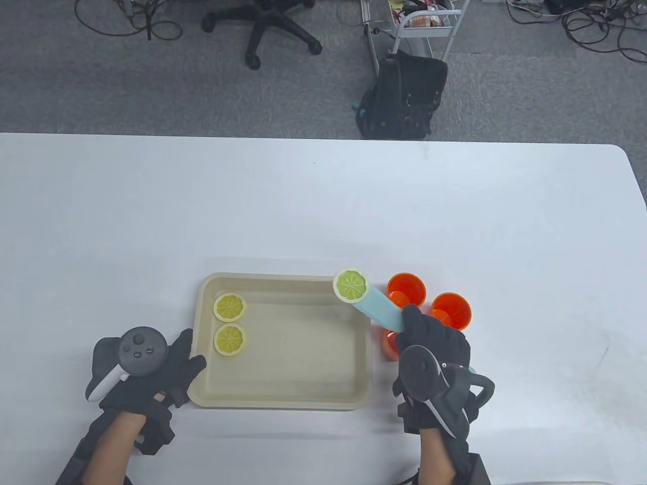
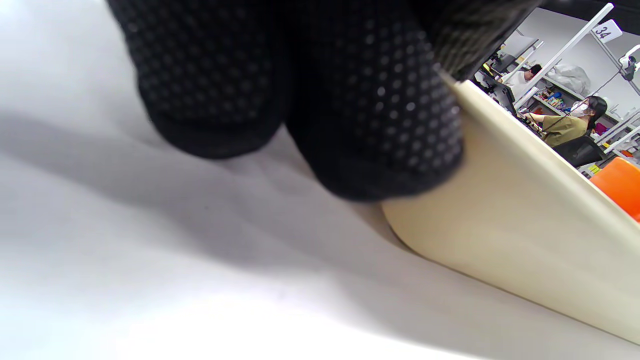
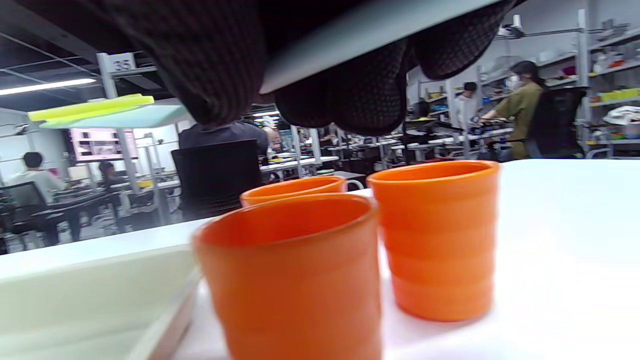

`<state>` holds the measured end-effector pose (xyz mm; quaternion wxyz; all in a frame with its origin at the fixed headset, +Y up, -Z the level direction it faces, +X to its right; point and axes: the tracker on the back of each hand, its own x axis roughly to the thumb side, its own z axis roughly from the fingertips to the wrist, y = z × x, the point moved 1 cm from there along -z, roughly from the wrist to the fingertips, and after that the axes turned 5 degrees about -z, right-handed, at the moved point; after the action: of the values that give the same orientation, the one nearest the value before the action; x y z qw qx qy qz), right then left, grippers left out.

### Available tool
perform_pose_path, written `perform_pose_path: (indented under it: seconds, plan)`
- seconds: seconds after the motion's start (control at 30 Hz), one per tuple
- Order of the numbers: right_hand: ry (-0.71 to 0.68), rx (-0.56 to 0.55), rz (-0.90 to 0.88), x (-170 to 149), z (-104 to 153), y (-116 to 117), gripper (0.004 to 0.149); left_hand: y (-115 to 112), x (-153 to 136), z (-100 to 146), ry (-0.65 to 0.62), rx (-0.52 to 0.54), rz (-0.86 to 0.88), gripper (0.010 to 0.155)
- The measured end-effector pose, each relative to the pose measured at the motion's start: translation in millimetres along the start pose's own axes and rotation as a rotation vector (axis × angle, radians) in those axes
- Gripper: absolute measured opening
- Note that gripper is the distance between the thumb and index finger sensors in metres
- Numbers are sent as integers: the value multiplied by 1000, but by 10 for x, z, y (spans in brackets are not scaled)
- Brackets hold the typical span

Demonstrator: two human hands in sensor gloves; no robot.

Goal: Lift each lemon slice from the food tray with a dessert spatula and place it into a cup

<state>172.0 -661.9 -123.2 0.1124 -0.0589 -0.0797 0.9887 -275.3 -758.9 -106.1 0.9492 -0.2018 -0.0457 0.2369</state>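
Observation:
A beige food tray holds two lemon slices at its left end. My right hand grips the handle of a light blue dessert spatula, and a third lemon slice lies on its blade above the tray's far right corner. Three orange cups stand right of the tray: one far, one right, one near partly hidden under my hand. In the right wrist view the cups sit below the blade with its lemon slice. My left hand rests against the tray's left edge.
Beyond the table's far edge stand a black backpack, a metal cart and an office chair base. The white table stretches wide behind the tray and to the right of the cups.

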Motion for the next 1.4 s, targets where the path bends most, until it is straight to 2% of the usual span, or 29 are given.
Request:
perform_pose_path:
  seconds: [0.17, 0.4, 0.7, 1.4]
  plan:
    - [131, 1, -20, -236, -49, -29, 58, -1, -2, 1, 0, 1, -3, 74]
    - [241, 55, -46, -447, -99, 13, 59, -3, -3, 3, -1, 3, -4, 74]
    - [392, 61, -62, -660, -118, 35, 60, -9, -5, 3, -4, 4, -7, 75]
    - [462, -31, -4, -670, -109, 51, 57, -14, -3, 4, -5, 3, -13, 75]
